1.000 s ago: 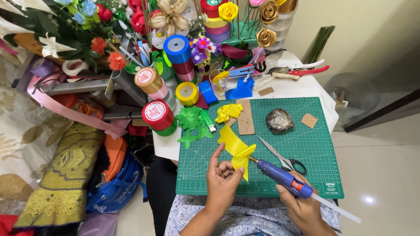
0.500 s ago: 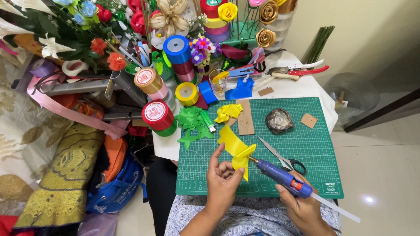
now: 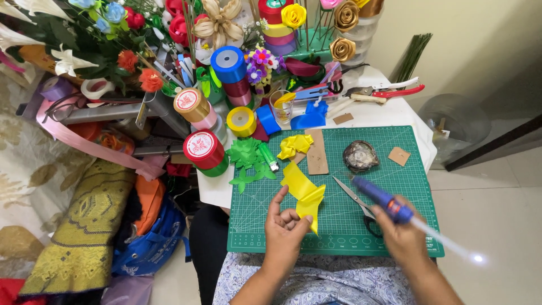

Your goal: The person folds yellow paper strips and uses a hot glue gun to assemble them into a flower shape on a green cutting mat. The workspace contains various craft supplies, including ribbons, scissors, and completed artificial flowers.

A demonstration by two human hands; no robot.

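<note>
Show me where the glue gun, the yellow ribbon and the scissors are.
glue gun [image 3: 385, 199], head view, middle of its blue barrel.
yellow ribbon [image 3: 303, 191], head view, its folded middle.
scissors [image 3: 349, 193], head view, on the blades.

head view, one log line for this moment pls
left hand: pinches yellow ribbon | right hand: holds blue glue gun, tip raised | scissors: flat on green mat

Bright, even light; wide-angle edge distortion.
</note>
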